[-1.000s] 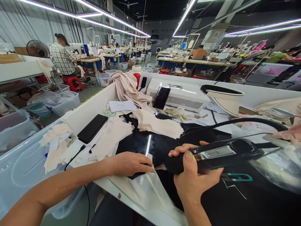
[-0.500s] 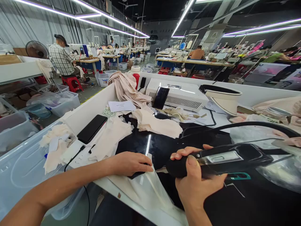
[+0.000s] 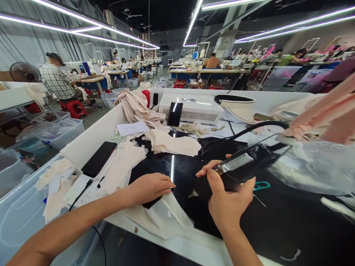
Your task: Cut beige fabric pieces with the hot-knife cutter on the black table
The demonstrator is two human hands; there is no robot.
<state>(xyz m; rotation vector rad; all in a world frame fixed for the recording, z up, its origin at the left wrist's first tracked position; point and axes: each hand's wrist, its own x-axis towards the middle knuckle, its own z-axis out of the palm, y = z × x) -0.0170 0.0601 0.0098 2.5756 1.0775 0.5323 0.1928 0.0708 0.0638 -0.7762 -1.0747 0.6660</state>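
Observation:
My left hand (image 3: pixel 152 187) reaches in from the left, its fingers held together and bent down at the edge of a thin cream cloth (image 3: pixel 169 216). The thumb is hidden. That cloth lies along the near edge of the table, partly over its white rim. My right hand (image 3: pixel 229 197) is wrapped round a black corded hand tool with a silver plate (image 3: pixel 235 164). The tool's rounded front end points left, toward the cloth, and stays apart from it. A small light tip (image 3: pixel 193 193) shows below that end, its shape unclear. Beneath both hands is a glossy black surface (image 3: pixel 185 173).
Cream cloth pieces (image 3: pixel 172 143), a black phone (image 3: pixel 100 159) and an upright phone (image 3: pixel 175 114) lie farther in. A white vented box (image 3: pixel 191 107) stands at the back. Plastic wrapping (image 3: pixel 313 168), a teal-handled item (image 3: pixel 262 186) and blurred pink cloth (image 3: pixel 321 111) are on the right.
The view has swung right. My right hand has tilted the tool, its cord end now higher. The near cloth now ends short of my right wrist. Pink cloth has risen at right.

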